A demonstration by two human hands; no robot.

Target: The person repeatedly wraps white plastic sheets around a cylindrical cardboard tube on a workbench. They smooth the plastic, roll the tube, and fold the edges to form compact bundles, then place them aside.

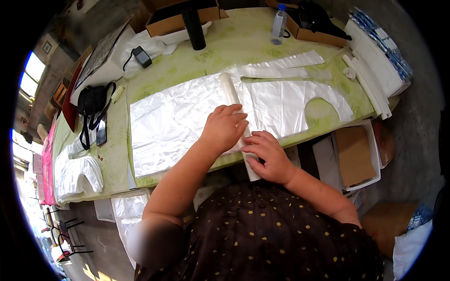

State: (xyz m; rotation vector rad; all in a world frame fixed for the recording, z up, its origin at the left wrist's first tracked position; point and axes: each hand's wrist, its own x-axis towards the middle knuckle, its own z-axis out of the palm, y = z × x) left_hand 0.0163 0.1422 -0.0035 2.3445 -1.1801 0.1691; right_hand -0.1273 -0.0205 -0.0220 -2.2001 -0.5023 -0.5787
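A whitish tube lies lengthwise away from me across a thin, shiny white plastic sheet, its near end past the table edge. My left hand rests on the tube's middle, fingers stretched over it rather than wrapped round. Closer to me, my right hand touches the tube's right side with spread, slightly bent fingers and the thumb apart. To the right of the tube, the plastic continues as a cut piece with a rounded notch at its end. Plastic strips lie beyond it.
The table has a green patterned cover. At the back stand a black cylinder, a clear bottle and cardboard boxes. White tubes lie right; a black bag and phone lie left. A white bin is below.
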